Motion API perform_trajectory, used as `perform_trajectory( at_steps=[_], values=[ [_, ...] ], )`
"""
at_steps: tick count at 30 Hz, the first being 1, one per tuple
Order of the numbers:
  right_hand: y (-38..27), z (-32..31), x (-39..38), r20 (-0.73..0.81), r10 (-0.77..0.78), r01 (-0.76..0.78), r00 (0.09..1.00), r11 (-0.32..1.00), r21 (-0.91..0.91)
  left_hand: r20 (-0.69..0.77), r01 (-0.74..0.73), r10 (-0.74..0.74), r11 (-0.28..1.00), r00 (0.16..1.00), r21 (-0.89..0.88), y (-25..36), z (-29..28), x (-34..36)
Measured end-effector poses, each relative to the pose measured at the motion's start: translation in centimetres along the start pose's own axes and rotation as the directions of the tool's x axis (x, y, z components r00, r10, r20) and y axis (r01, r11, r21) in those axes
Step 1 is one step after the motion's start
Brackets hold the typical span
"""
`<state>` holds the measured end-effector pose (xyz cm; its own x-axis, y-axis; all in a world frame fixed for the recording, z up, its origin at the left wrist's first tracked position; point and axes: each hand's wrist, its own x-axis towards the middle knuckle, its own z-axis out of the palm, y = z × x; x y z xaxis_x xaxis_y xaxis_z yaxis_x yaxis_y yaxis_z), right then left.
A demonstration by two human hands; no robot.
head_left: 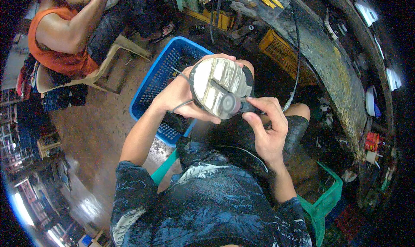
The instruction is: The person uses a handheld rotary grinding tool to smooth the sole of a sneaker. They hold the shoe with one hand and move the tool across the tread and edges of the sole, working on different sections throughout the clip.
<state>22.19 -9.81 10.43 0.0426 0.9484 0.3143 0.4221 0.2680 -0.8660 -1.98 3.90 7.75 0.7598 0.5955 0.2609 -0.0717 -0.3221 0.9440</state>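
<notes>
Evidently, the step in hand was the working of a surface: the right hand (pixel 270 128) held a small dark rotary tool with a round grey wheel (pixel 229 103) against, or just over, the face of a round, dark-rimmed piece with whitish ribbed segments (pixel 219 76). Whether the wheel was spinning, or truly touching, could not be told.

That round piece was above the person's lap, partly over the blue perforated plastic basket (pixel 149 85), its pale face turned up toward the head. The left hand (pixel 179 93) was opened wide around it, cupping it from behind and the side, with digits showing at its upper and lower edges. The right hand was nearly closed, thumb and forefinger pinching the tool's dark body, the other fingers curled. A black flexible cable (pixel 297 39) hung down to the right hand and probably served the tool.

The next move, as far as one could judge, called for the left hand to keep the piece steady, or turn it a little, while the right guided the wheel along the ribs with light, even pressure. The wheel's likeliest fault was skidding off the rim toward the digits supporting it.
</notes>
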Motion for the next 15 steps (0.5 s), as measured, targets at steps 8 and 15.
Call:
perform_trajectory(
  at_steps=[8,15],
  values=[
    [0.09,0.22,0.78,-0.046,0.011,-0.01,0.999,1.0,0.017,-0.003,-0.028,0.028,1.0,1.0,-0.014,-0.17,0.24,0.08],
    [-0.02,0.36,0.55,-0.017,-0.008,0.009,1.0,1.0,0.018,0.003,-0.058,0.058,0.997,0.998,0.048,-0.1,0.03,0.06]
  ],
)
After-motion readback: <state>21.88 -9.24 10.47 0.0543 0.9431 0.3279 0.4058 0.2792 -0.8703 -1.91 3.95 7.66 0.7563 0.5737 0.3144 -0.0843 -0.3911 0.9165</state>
